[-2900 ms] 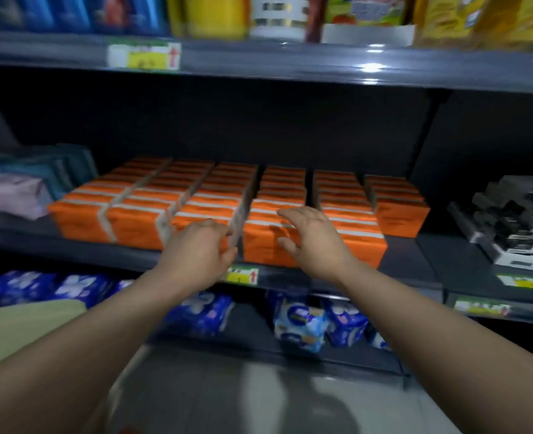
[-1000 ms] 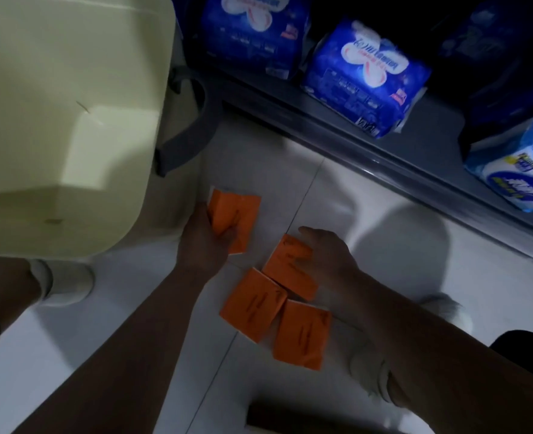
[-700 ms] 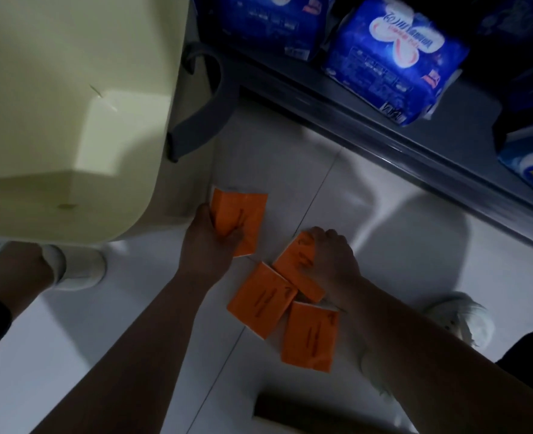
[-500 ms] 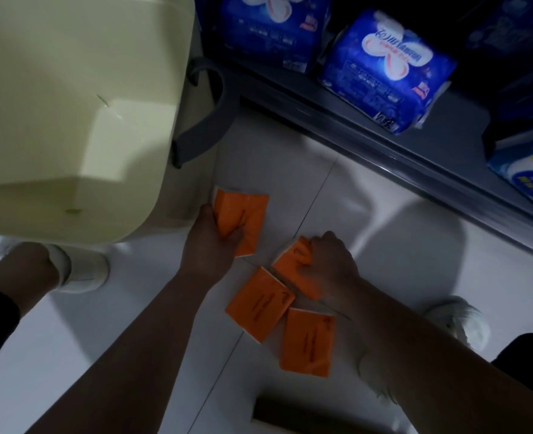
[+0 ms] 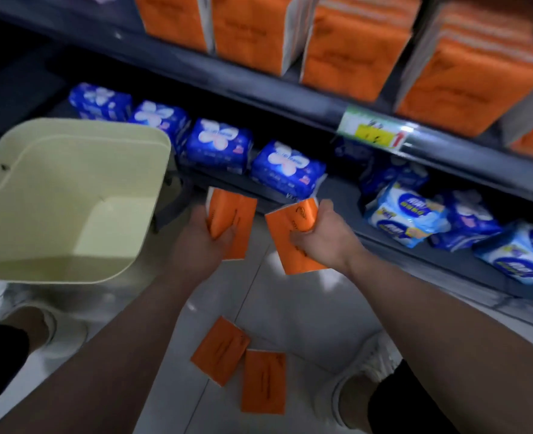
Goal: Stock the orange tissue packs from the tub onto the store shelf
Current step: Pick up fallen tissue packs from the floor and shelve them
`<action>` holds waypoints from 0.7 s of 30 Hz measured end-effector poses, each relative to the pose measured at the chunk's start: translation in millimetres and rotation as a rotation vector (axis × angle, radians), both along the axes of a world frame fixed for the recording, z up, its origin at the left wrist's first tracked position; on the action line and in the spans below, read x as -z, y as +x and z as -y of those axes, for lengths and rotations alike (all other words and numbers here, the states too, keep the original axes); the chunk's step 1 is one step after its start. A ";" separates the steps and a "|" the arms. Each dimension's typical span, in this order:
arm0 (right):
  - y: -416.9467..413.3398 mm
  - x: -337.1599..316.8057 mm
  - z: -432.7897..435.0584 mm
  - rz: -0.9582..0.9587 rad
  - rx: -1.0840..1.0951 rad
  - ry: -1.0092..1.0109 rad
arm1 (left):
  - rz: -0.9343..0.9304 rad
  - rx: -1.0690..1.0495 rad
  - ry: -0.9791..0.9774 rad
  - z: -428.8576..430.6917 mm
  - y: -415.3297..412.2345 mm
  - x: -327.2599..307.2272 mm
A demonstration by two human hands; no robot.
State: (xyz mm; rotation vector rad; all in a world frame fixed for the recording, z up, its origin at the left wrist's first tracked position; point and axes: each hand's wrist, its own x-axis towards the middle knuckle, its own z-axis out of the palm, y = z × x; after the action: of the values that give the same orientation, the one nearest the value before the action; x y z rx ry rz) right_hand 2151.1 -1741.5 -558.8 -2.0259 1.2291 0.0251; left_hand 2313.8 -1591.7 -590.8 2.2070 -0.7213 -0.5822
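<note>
Left hand (image 5: 202, 245) clasps one orange pack (image 5: 238, 220) and right hand (image 5: 324, 236) a second pack (image 5: 290, 239), with two floor packs (image 5: 219, 355) lying near the tub (image 5: 152, 136); probably light, soft and slick-wrapped, best pinched across opposite faces when lifted to the shelf (image 5: 258, 86).

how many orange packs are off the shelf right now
4. One pack is in the left hand, one in the right hand, and two lie on the floor. Another could hide behind a held one.
</note>
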 end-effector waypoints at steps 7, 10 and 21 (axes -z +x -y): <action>-41.3 -111.2 18.8 0.217 -0.029 -0.168 | 0.066 0.054 -0.173 28.6 -22.6 -102.1; -63.2 -147.8 31.2 0.356 0.046 -0.221 | 0.049 0.021 -0.295 49.5 -36.5 -145.9; -201.5 -252.7 118.9 0.665 0.611 -0.156 | 0.054 0.329 -0.598 181.3 -139.9 -247.7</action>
State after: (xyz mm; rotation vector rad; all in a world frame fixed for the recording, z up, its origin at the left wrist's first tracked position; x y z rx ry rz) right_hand 1949.6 -1860.4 -306.1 -1.4937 1.3558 -0.9774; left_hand 2173.9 -1773.0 -343.0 1.5663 -1.1327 -0.3958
